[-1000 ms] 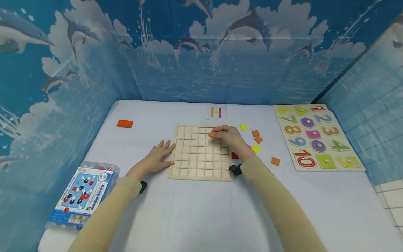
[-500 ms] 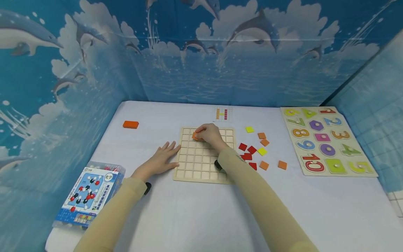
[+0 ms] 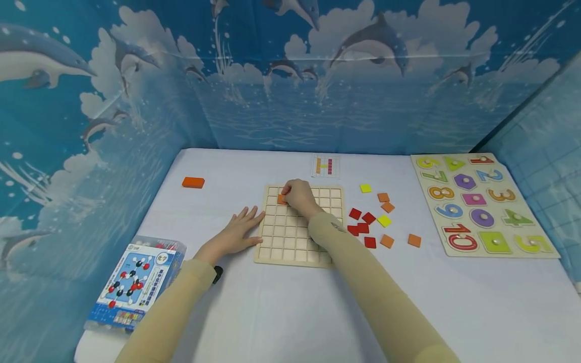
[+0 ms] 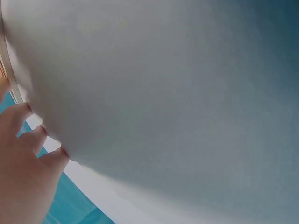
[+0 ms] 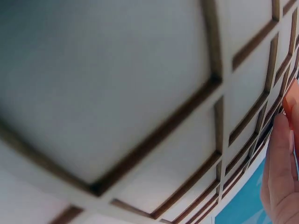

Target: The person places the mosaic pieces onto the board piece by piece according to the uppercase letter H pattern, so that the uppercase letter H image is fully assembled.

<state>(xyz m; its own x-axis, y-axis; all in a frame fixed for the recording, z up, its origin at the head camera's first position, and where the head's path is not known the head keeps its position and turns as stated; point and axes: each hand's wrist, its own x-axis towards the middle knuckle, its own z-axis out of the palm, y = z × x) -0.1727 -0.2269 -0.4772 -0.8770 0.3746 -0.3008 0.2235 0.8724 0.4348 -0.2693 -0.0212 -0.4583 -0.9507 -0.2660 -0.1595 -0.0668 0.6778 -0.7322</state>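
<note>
A wooden grid board (image 3: pixel 292 265) lies on the white table. Over its upper left cells my right hand (image 3: pixel 299 196) pinches an orange square tile (image 3: pixel 282 199) low against the grid. In the right wrist view, the fingers (image 5: pixel 279 163) meet the orange tile (image 5: pixel 292 99) beyond the board's ridges. My left hand (image 3: pixel 235 233) rests flat with spread fingers, its tips at the board's left edge. The left wrist view shows that hand (image 4: pixel 28 158) beside a strip of the board's rim (image 4: pixel 8 65).
Right of the board lie several red tiles (image 3: pixel 355 214), orange tiles (image 3: pixel 414 240) and yellow tiles (image 3: pixel 384 221). A pattern card (image 3: pixel 326 174) is behind it. A number puzzle (image 3: pixel 482 217) lies far right. An orange block (image 3: pixel 193 182) and a boxed molecule set (image 3: pixel 131 287) are on the left.
My right hand has carried the orange tile leftward across the top of the board, then down slightly onto the upper left cells. The left hand stays at the edge. The head view shifts a little.
</note>
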